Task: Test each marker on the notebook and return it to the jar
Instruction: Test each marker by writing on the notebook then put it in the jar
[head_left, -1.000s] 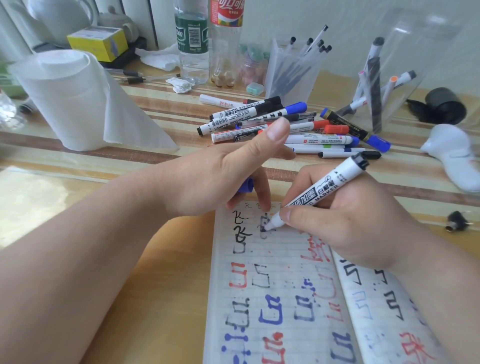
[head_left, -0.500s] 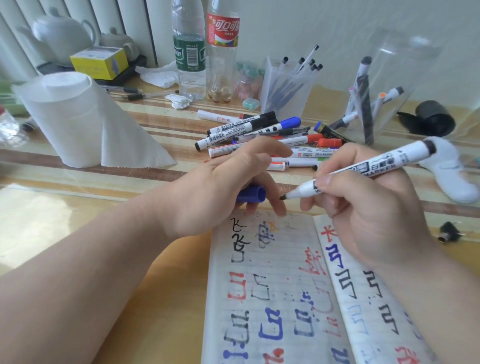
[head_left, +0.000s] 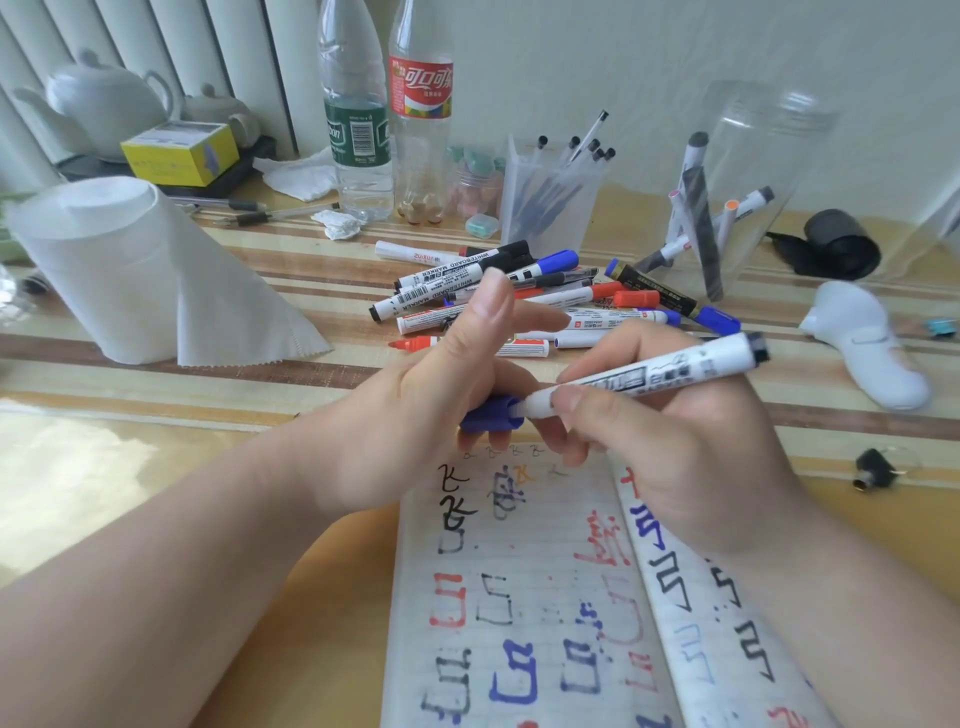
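While the notebook (head_left: 519, 597) is lying open at the near edge of the table (head_left: 156, 395), its pages crowded with ink trials, the right hand (head_left: 675, 447) is gripping the marker (head_left: 649, 376) just above it, fingers curled round the barrel close to the tip. The marker's long axis is running from upper right down to lower left, its tip meeting the mouth of the blue cap (head_left: 491, 415). The left hand (head_left: 431, 395) is pinching that cap in its curled lower fingers, thumb and forefinger sticking up free. Capping looks to be the step in hand, so the push should be going along that axis. Farther off, a pile of markers (head_left: 519, 296) is lying loose. The jar (head_left: 779, 156) is standing far right beyond it, making the right hand the nearer one for the return.
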